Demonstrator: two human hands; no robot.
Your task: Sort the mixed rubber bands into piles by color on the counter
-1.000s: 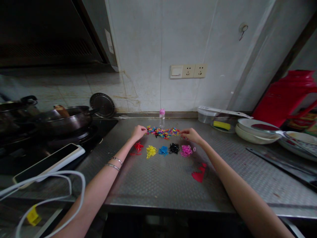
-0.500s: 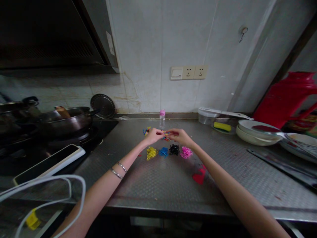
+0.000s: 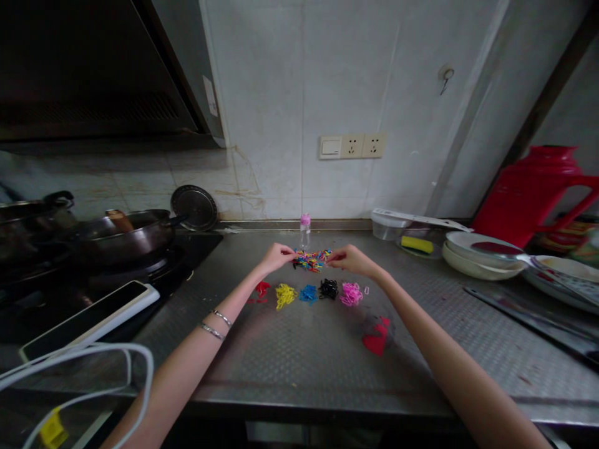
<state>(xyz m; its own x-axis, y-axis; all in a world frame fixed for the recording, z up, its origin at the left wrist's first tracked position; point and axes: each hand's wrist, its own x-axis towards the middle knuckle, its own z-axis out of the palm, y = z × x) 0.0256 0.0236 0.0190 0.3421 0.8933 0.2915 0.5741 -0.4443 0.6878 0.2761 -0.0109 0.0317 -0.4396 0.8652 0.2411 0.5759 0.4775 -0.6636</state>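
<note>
A mixed pile of small coloured loops (image 3: 309,260), like little rubber bands, lies on the metal counter between my hands. My left hand (image 3: 277,257) pinches at the pile's left edge, and my right hand (image 3: 350,259) pinches at its right edge. Whatever sits between the fingertips is too small to make out. Nearer to me, a row of single-colour heaps runs left to right: red loops (image 3: 262,289), yellow loops (image 3: 285,295), blue loops (image 3: 308,294), black loops (image 3: 329,288) and pink loops (image 3: 350,294). Behind the mixed pile stands a clear bottle with a pink cap (image 3: 305,231).
A clear bag with red print (image 3: 377,337) lies by my right forearm. At left are a stove with a pan (image 3: 126,234), a white-edged device (image 3: 93,318) and a white cable (image 3: 140,355). Bowls (image 3: 482,259), a yellow sponge (image 3: 417,244) and a red thermos (image 3: 528,193) stand right.
My hands have moved apart, left hand leftward and right hand rightward, uncovering the mixed pile between them. The red heap now shows beside my left forearm. The view has shifted slightly.
</note>
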